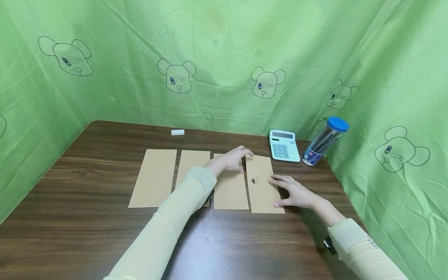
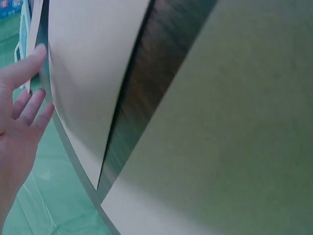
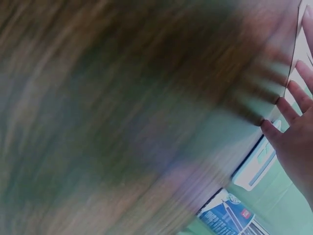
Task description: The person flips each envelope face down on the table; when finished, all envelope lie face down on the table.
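Note:
Several brown kraft-paper cards lie in a row on the table. The rightmost card bears a small dark crown print with tiny text below it. At its upper left corner is my left hand, fingers extended and thumb apart, reaching over the neighbouring plain card. My right hand rests spread along the same card's right edge, fingertips on the paper. The left sleeve partly covers another plain card. In the left wrist view, the left thumb and fingers are near the card's edge.
A plain card lies at the row's left end. Behind the row sits a white eraser-like block. At the back right are a light-blue calculator and a blue-lidded tube of pens or pencils. Green curtains surround the wooden table.

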A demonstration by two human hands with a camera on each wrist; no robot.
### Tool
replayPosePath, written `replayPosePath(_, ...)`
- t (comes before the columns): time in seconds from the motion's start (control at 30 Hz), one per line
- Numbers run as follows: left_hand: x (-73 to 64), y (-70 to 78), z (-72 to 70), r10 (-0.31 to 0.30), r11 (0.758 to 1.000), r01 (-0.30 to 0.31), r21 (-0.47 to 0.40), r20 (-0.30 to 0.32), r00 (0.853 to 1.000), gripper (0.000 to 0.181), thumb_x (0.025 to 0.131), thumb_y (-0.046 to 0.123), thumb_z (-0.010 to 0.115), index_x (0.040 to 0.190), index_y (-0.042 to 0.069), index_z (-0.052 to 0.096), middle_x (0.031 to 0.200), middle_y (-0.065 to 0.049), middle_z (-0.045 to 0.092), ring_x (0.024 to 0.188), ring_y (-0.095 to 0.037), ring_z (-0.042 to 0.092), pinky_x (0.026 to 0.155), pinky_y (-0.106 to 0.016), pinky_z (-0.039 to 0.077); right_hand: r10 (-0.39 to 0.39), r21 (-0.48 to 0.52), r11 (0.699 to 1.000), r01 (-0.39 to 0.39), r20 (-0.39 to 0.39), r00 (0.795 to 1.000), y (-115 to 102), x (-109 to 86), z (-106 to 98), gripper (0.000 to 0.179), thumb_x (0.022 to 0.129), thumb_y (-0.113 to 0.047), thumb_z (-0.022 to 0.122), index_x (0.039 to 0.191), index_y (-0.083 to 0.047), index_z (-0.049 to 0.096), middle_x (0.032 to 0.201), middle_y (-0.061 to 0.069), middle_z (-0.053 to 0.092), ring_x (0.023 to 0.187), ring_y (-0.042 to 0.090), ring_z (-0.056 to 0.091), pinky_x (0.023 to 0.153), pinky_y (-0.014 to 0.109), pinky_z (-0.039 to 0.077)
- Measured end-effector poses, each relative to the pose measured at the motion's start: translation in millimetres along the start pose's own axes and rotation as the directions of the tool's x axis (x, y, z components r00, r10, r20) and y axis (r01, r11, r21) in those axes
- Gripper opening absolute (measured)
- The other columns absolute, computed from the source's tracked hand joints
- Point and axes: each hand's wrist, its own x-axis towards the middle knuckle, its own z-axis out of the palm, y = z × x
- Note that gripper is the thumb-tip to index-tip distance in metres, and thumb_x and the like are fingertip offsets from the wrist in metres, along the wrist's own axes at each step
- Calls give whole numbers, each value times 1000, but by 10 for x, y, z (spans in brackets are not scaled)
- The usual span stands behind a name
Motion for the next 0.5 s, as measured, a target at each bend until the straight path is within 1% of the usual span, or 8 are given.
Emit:
replayPosePath(0.13, 12, 21, 3, -9, 1000, 8, -12, -45, 999, 63, 74, 0, 75, 131, 14, 50, 129, -8, 43, 107, -22, 52, 90, -29, 43, -11, 8, 1000, 11, 20, 1000, -27, 0, -25, 85, 70, -54, 76, 139, -12, 48, 147, 14, 38, 133, 39, 32, 103, 60, 30)
replayPosePath(0.2, 14, 23, 8, -13, 1000, 11, -22, -60, 998, 59, 74, -3, 74, 127, 13, 53, 125, -7, 44, 104, -20, 52, 86, -28, 44, -24, 11, 1000, 24, 27, 999, -36, -4, -36, 86, 70, -53, 76, 138, -10, 48, 146, 16, 39, 133, 41, 32, 102, 61, 29)
replayPosePath(0.37, 15, 5, 22, 11, 1000, -13, -26, -78, 997, 42, 75, -1, 75, 112, 11, 61, 111, -5, 49, 95, -15, 53, 84, -25, 45, -53, 48, 998, 51, 33, 998, -46, -13, -68, 85, 68, -48, 80, 136, -9, 49, 145, 17, 40, 133, 43, 31, 102, 64, 28)
replayPosePath(0.5, 9, -12, 12, 29, 1000, -29, 0, -88, 996, 32, 77, 2, 75, 105, 11, 64, 103, -4, 51, 90, -14, 54, 84, -26, 44, -78, 60, 995, 76, 29, 997, -32, -11, -72, 82, 68, -47, 80, 135, -9, 51, 144, 17, 41, 132, 42, 32, 102, 63, 28)
